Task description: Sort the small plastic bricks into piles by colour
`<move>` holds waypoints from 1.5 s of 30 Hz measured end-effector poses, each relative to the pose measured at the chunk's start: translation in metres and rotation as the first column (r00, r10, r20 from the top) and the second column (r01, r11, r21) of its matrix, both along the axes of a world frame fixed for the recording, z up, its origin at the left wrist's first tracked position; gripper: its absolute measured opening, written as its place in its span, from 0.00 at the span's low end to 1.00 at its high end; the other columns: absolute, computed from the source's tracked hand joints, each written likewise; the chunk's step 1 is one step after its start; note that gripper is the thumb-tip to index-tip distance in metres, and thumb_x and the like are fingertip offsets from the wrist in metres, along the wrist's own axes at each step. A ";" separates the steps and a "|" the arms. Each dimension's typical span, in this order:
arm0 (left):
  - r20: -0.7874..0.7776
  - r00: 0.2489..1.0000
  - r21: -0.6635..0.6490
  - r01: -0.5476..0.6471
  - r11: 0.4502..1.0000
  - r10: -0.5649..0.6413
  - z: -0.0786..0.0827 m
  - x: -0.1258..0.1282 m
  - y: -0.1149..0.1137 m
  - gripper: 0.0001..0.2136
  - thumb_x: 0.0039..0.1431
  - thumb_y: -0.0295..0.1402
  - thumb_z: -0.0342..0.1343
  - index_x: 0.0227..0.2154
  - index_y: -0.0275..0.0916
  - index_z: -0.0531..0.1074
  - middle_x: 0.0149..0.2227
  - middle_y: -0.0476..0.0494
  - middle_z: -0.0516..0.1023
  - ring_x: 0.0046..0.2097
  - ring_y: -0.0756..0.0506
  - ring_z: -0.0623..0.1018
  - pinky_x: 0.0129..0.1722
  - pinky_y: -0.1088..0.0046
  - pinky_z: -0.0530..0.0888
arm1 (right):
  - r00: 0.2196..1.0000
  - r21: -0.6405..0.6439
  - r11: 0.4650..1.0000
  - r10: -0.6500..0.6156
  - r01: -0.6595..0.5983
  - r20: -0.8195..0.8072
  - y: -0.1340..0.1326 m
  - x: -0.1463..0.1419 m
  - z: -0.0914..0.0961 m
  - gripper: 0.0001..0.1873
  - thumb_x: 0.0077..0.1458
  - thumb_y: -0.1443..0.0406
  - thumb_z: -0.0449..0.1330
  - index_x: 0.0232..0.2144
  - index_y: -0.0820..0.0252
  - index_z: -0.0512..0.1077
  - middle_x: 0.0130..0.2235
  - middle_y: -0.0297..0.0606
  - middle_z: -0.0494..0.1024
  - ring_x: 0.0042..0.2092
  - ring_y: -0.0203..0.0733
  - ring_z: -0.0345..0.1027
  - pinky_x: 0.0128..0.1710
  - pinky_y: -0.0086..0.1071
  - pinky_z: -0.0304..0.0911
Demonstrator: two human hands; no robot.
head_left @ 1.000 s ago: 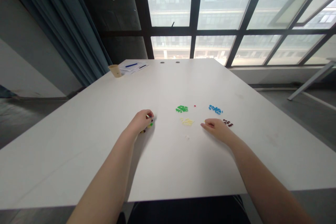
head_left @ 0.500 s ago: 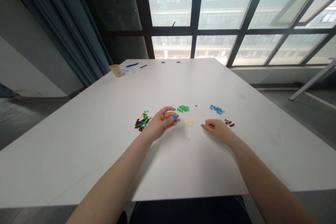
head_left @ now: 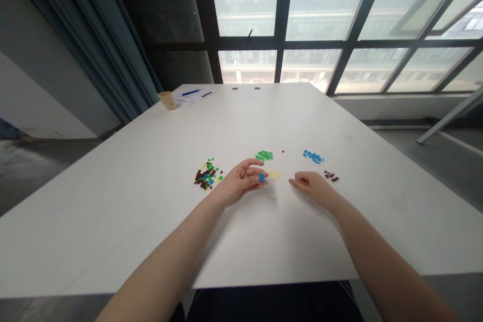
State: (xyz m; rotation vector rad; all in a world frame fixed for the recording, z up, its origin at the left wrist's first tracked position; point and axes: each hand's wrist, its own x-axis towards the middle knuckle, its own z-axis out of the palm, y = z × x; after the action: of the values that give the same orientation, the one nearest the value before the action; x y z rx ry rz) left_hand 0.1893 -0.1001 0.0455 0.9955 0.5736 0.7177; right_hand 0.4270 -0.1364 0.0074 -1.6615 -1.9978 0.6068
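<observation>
Between the thumb and fingers of my left hand [head_left: 243, 181] is a small blue building block [head_left: 261, 177], held above the table. My right hand [head_left: 309, 186] rests on the tabletop with its fingers curled in; whatever they hold, if anything, is hidden. Pale yellow blocks [head_left: 275, 175] lie between the two hands, partly behind my left fingers. Beyond them is a patch of green blocks [head_left: 264, 155]. Past my right hand are blue blocks [head_left: 313, 156] and several dark brown blocks [head_left: 331, 176]. A mixed-colour pile [head_left: 206, 176] lies left of my left hand.
A single red piece [head_left: 283, 151] lies between the green and blue groups. At the far left of the white table [head_left: 151, 186] stand a tan paper cup [head_left: 167, 100] and papers [head_left: 190, 96] with a blue pen [head_left: 190, 92]. Windows rise behind the table.
My left hand has moved a little to the right with the blue block, nearer my right hand, uncovering more of the mixed pile. My right hand has stayed in place.
</observation>
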 end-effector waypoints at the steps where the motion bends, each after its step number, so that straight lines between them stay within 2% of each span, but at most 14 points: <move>1: -0.002 1.000 0.000 0.011 1.000 -0.011 -0.001 0.000 0.000 0.17 0.41 0.30 0.64 0.36 0.40 0.68 0.30 0.50 0.75 0.30 0.53 0.74 0.33 0.77 0.69 | 1.000 0.005 1.000 0.000 0.000 -0.003 0.000 0.000 0.001 0.20 0.51 0.59 0.50 0.16 0.59 0.46 0.18 0.27 0.47 0.22 0.30 0.41 0.22 0.27 0.40; 3: -0.012 0.999 -0.003 0.030 1.000 -0.030 -0.003 0.001 0.001 0.17 0.42 0.30 0.64 0.37 0.40 0.68 0.31 0.50 0.75 0.31 0.53 0.74 0.34 0.77 0.69 | 1.000 0.047 0.999 -0.002 0.003 -0.021 -0.001 -0.002 0.005 0.19 0.52 0.60 0.50 0.16 0.59 0.48 0.18 0.27 0.48 0.22 0.30 0.42 0.22 0.27 0.42; 5: -0.028 0.999 -0.016 0.041 0.999 -0.041 -0.007 0.002 0.001 0.16 0.43 0.30 0.63 0.37 0.41 0.68 0.32 0.50 0.75 0.32 0.53 0.75 0.36 0.76 0.68 | 0.998 0.153 0.988 0.004 0.005 -0.058 -0.002 -0.005 0.010 0.17 0.52 0.61 0.51 0.16 0.59 0.52 0.19 0.27 0.52 0.23 0.31 0.46 0.23 0.27 0.45; 10: -0.112 0.993 -0.100 0.019 0.995 -0.030 -0.012 0.008 -0.002 0.17 0.41 0.30 0.64 0.35 0.40 0.68 0.35 0.50 0.76 0.33 0.53 0.75 0.39 0.74 0.67 | 0.980 0.449 0.893 0.121 -0.038 -0.159 -0.010 -0.019 0.021 0.05 0.50 0.64 0.56 0.31 0.59 0.68 0.28 0.35 0.66 0.31 0.36 0.59 0.33 0.31 0.56; 13: -0.148 0.988 -0.111 0.030 0.993 -0.047 -0.013 0.011 -0.004 0.17 0.41 0.30 0.64 0.36 0.40 0.69 0.36 0.49 0.76 0.35 0.52 0.74 0.39 0.75 0.66 | 0.964 0.501 0.861 0.199 -0.086 -0.176 -0.015 -0.030 0.021 0.11 0.49 0.65 0.58 0.37 0.58 0.69 0.33 0.38 0.68 0.37 0.39 0.61 0.38 0.34 0.58; 17: -0.164 0.983 -0.081 0.066 0.995 -0.079 -0.016 0.014 -0.006 0.15 0.42 0.31 0.64 0.35 0.40 0.69 0.32 0.49 0.77 0.34 0.53 0.73 0.37 0.77 0.65 | 0.950 0.513 0.844 0.270 -0.155 -0.158 -0.016 -0.042 0.017 0.13 0.48 0.66 0.58 0.39 0.56 0.70 0.33 0.37 0.68 0.38 0.39 0.62 0.39 0.35 0.60; 25: -0.164 0.986 -0.090 0.021 0.996 -0.036 -0.019 0.017 -0.004 0.17 0.39 0.31 0.65 0.35 0.38 0.69 0.32 0.48 0.76 0.33 0.53 0.73 0.38 0.75 0.65 | 0.971 0.453 0.887 0.182 -0.094 -0.154 -0.012 -0.046 0.012 0.09 0.48 0.69 0.57 0.35 0.56 0.71 0.32 0.36 0.69 0.37 0.38 0.62 0.40 0.33 0.59; 27: -0.180 0.984 -0.107 -0.018 0.994 -0.002 -0.017 0.016 -0.004 0.17 0.39 0.32 0.65 0.35 0.38 0.69 0.34 0.47 0.76 0.34 0.52 0.73 0.39 0.74 0.65 | 0.988 0.435 0.900 0.086 -0.020 -0.132 -0.002 -0.033 0.012 0.09 0.48 0.67 0.58 0.34 0.57 0.72 0.31 0.36 0.69 0.36 0.38 0.62 0.39 0.32 0.59; 30: -0.229 0.972 -0.120 -0.072 0.990 0.043 -0.013 0.014 -0.003 0.17 0.40 0.34 0.65 0.34 0.38 0.69 0.34 0.47 0.75 0.33 0.53 0.73 0.39 0.74 0.65 | 0.989 0.371 0.917 -0.145 0.144 -0.027 0.019 0.002 0.014 0.09 0.46 0.65 0.59 0.33 0.57 0.73 0.28 0.35 0.67 0.33 0.38 0.62 0.37 0.32 0.58; 32: -0.248 0.967 -0.111 -0.087 0.990 0.057 -0.012 0.013 -0.001 0.16 0.41 0.34 0.64 0.34 0.38 0.69 0.34 0.47 0.75 0.33 0.53 0.72 0.39 0.74 0.65 | 0.954 0.284 0.925 -0.285 0.251 0.087 0.035 0.029 0.016 0.09 0.46 0.64 0.58 0.32 0.56 0.74 0.29 0.35 0.67 0.31 0.37 0.62 0.35 0.31 0.57; 34: -0.250 0.967 -0.100 -0.081 0.992 0.054 -0.012 0.012 0.000 0.16 0.41 0.34 0.63 0.35 0.38 0.69 0.34 0.47 0.74 0.33 0.53 0.72 0.39 0.74 0.65 | 0.906 0.193 0.931 -0.351 0.310 0.237 0.047 0.050 0.017 0.10 0.45 0.63 0.58 0.33 0.54 0.75 0.30 0.36 0.68 0.32 0.39 0.63 0.33 0.31 0.56; 37: -0.250 0.968 -0.087 -0.061 0.994 0.038 -0.014 0.010 0.001 0.15 0.42 0.35 0.63 0.35 0.39 0.69 0.34 0.47 0.73 0.33 0.53 0.72 0.38 0.74 0.65 | 0.839 0.077 0.930 -0.357 0.358 0.411 0.060 0.065 0.017 0.12 0.46 0.62 0.57 0.35 0.51 0.75 0.35 0.38 0.71 0.37 0.41 0.64 0.32 0.30 0.54; 40: -0.255 0.966 -0.073 -0.055 0.996 0.035 -0.014 0.009 0.001 0.16 0.42 0.36 0.63 0.35 0.38 0.69 0.35 0.47 0.73 0.33 0.53 0.72 0.37 0.75 0.65 | 0.810 -0.018 0.922 -0.330 0.387 0.485 0.068 0.067 0.013 0.13 0.46 0.62 0.57 0.37 0.49 0.74 0.40 0.38 0.72 0.41 0.44 0.65 0.34 0.31 0.55; 45: -0.247 0.968 -0.063 -0.066 0.996 0.048 -0.011 0.007 0.001 0.16 0.41 0.36 0.63 0.35 0.38 0.69 0.34 0.47 0.73 0.33 0.53 0.71 0.36 0.75 0.65 | 0.801 -0.018 0.923 -0.324 0.385 0.504 0.073 0.069 0.002 0.14 0.46 0.62 0.57 0.37 0.48 0.74 0.43 0.37 0.73 0.43 0.45 0.65 0.35 0.33 0.55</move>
State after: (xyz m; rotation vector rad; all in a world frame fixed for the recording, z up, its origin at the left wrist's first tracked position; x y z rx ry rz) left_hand 0.1958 -0.0992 0.0341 1.0114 0.8405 0.6240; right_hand 0.4957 -0.0632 0.0091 -2.3863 -1.9041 0.1687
